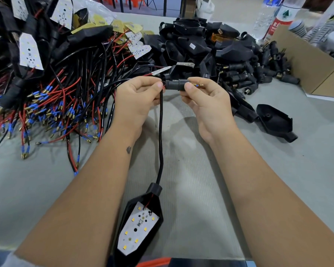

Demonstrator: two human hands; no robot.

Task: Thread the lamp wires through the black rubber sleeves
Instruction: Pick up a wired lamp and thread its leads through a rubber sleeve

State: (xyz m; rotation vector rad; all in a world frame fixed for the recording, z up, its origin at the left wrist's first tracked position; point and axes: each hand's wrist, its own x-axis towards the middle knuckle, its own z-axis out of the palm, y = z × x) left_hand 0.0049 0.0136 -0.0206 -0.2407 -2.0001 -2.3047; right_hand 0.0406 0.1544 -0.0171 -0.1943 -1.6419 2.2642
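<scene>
A black lamp housing [123, 236] with a white LED board [137, 231] lies near the table's front edge. Its black sheathed cable [161, 135] runs up to my hands. My left hand [137, 97] pinches the cable's top end, where a bit of red wire shows. My right hand [202, 99] grips a black rubber sleeve [175, 84] held level between both hands. A brass wire terminal [198, 85] with a blue collar sticks out of the sleeve's right end, past my right thumb.
A heap of wired lamps with red and black leads [52, 105] fills the left. Empty black housings [197, 41] and loose rubber sleeves [258, 74] are piled behind my hands. One housing [274, 120] lies alone at right, near a cardboard box [316, 68]. Plastic bottles [272, 18] stand at the back right.
</scene>
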